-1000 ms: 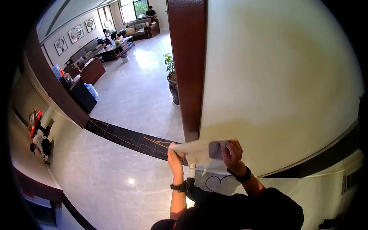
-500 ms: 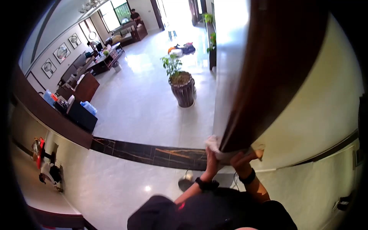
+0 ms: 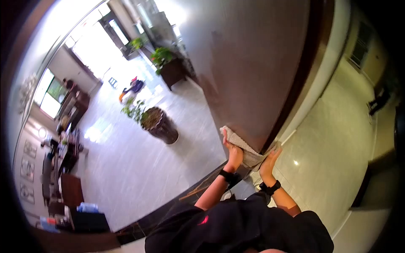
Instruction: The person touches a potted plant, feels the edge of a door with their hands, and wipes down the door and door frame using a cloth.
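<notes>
1. Your left hand (image 3: 234,156) lies against the cloth on the column's left-hand face, fingers pointing up; your right hand (image 3: 268,165) lies against its other end, right of the corner. The hands are apart, with cloth between them. Whether the fingers close round its ends cannot be told.
2. The cloth (image 3: 252,159), beige, sits right of centre in the frame, bent around the near corner of the brown column (image 3: 253,76).
3. Extent: the cloth is in place around the corner at hand level. The column face above it has no cloth on it. How much of that face has already been gone over, and how much remains, cannot be determined.
4. A black band (image 3: 228,176) is noted on your left wrist.
5. A dark floor strip (image 3: 198,184) runs toward lower left.
6. Left of centre, a potted plant (image 3: 163,130) stands upright on the pale floor (image 3: 139,168).
7. A person (image 3: 68,83) is at upper left, well apart.
</notes>
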Demonstrator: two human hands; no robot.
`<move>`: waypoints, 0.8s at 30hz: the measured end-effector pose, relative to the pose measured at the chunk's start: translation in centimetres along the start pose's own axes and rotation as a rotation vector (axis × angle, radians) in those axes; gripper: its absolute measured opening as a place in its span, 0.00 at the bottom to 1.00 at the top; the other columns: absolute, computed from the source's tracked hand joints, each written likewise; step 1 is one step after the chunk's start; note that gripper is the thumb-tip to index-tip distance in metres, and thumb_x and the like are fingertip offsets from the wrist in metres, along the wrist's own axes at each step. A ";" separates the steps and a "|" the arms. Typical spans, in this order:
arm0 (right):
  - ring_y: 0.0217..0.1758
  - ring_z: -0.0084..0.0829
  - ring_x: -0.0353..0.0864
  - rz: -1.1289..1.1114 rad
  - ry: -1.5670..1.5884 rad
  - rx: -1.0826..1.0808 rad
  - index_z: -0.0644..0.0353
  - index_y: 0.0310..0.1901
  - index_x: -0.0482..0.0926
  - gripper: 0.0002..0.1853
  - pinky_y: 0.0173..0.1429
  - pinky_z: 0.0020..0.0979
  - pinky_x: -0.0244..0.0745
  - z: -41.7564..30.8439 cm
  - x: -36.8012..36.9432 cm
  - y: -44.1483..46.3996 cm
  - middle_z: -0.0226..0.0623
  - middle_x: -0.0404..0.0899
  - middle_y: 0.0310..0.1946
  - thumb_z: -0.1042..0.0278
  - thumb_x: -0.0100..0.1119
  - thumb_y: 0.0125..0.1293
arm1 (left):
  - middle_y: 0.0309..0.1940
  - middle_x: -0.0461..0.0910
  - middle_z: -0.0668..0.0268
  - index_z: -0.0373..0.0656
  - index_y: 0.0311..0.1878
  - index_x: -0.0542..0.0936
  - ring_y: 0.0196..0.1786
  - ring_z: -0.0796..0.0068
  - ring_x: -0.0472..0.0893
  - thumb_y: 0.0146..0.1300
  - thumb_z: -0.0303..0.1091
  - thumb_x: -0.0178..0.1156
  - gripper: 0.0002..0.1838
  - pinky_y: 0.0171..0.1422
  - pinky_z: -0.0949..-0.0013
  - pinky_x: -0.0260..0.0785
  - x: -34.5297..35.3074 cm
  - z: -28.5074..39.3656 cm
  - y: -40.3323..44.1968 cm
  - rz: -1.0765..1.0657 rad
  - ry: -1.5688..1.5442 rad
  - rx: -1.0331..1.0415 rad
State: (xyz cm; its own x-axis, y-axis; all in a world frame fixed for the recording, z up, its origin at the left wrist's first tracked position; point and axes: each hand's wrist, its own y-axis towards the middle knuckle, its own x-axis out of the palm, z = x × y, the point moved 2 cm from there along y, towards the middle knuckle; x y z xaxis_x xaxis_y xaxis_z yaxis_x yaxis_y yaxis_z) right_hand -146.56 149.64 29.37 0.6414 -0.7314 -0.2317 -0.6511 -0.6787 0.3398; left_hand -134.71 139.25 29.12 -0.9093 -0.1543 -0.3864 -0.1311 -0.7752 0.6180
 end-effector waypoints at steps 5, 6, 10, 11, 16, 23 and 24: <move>0.68 0.52 0.43 0.077 -0.114 -0.146 0.72 0.60 0.53 0.24 0.71 0.43 0.33 -3.3 -0.6 -0.4 0.57 0.46 0.64 0.64 0.38 0.69 | 0.67 0.46 0.42 0.31 0.66 0.50 0.68 0.41 0.43 0.51 0.27 0.55 0.40 0.71 0.52 0.35 -3.5 2.8 1.0 -0.114 -0.186 0.076; 0.64 0.57 0.49 0.170 -0.076 -0.323 0.74 0.55 0.61 0.20 0.70 0.48 0.36 -3.9 -0.4 -0.1 0.61 0.53 0.60 0.68 0.43 0.66 | 0.65 0.54 0.44 0.33 0.65 0.55 0.67 0.41 0.46 0.48 0.30 0.59 0.40 0.70 0.50 0.37 -4.0 3.3 1.8 -0.205 -0.139 0.218; 0.59 0.55 0.55 0.155 -0.253 -0.682 0.69 0.45 0.68 0.16 0.66 0.46 0.42 -15.0 -3.0 2.5 0.55 0.61 0.52 0.69 0.55 0.57 | 0.55 0.65 0.47 0.41 0.65 0.58 0.63 0.38 0.54 0.41 0.30 0.65 0.43 0.69 0.50 0.39 -7.7 9.8 9.3 -0.265 -0.124 0.692; 0.58 0.54 0.56 0.173 -0.258 -0.710 0.68 0.43 0.69 0.17 0.65 0.45 0.44 -16.8 -3.5 3.2 0.53 0.63 0.51 0.68 0.57 0.55 | 0.60 0.58 0.47 0.43 0.68 0.53 0.66 0.44 0.50 0.40 0.28 0.65 0.48 0.70 0.53 0.39 -8.6 11.8 11.0 -0.083 -0.252 0.637; 0.56 0.51 0.61 0.286 -0.142 -0.725 0.64 0.40 0.75 0.14 0.63 0.44 0.49 -24.4 -4.0 5.7 0.50 0.69 0.48 0.67 0.59 0.52 | 0.65 0.55 0.45 0.37 0.64 0.60 0.69 0.39 0.43 0.52 0.33 0.52 0.33 0.71 0.46 0.35 -6.7 6.6 17.5 0.107 -0.053 0.525; 0.54 0.37 0.70 0.392 -0.846 -0.937 0.48 0.39 0.82 0.14 0.57 0.38 0.60 -14.7 0.7 2.4 0.31 0.79 0.42 0.59 0.65 0.48 | 0.67 0.52 0.47 0.36 0.62 0.63 0.70 0.41 0.44 0.57 0.38 0.47 0.29 0.70 0.38 0.29 1.2 -5.1 6.3 -0.099 -0.450 0.069; 0.52 0.40 0.73 0.330 -0.820 -0.988 0.57 0.42 0.80 0.18 0.59 0.42 0.58 -13.0 1.0 1.7 0.39 0.79 0.42 0.58 0.64 0.50 | 0.66 0.53 0.47 0.37 0.63 0.62 0.70 0.42 0.45 0.57 0.36 0.48 0.29 0.71 0.41 0.30 0.5 -5.1 4.6 -0.175 -0.383 0.058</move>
State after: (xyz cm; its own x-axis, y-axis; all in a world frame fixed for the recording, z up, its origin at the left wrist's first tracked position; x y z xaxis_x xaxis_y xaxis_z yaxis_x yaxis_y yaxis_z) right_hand -141.78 148.60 41.61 -0.1461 -0.9167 -0.3718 0.0628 -0.3837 0.9213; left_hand -133.79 132.43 28.29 -0.9511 0.2236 -0.2131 -0.3082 -0.7322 0.6074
